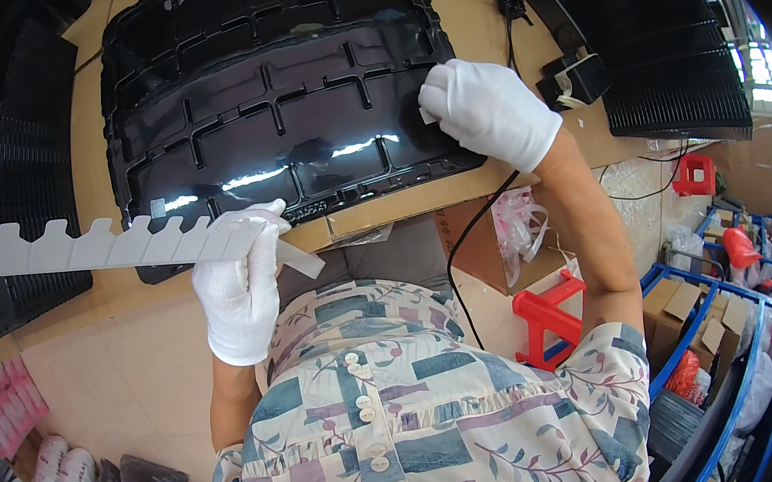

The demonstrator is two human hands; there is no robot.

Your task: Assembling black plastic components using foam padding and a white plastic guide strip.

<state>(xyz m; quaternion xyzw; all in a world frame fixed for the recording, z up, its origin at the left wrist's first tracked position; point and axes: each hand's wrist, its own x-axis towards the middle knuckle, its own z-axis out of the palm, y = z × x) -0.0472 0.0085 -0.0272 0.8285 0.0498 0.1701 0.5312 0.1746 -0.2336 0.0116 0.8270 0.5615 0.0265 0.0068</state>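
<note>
A black moulded plastic tray (238, 129) with raised cross-shaped ribs lies in front of me on a cardboard-covered table. My left hand (240, 280), in a white glove, is closed around a long pale grey strip (77, 253) with a notched upper edge. The strip reaches out to the left, over the tray's near left corner. My gloved right hand (490, 110) is at the tray's right edge, fingers pinched on a small white label (428, 116) that partly shows beneath them. Another small pale label (158, 208) sits at the tray's near left corner.
Stacks of black trays stand left (34, 156) and right (651, 34). A small black box (576, 80) rests right of the tray, and a black cable (467, 237) hangs over the table's front edge. Below are a red stool (545, 318) and a blue rack (747, 363) with cartons.
</note>
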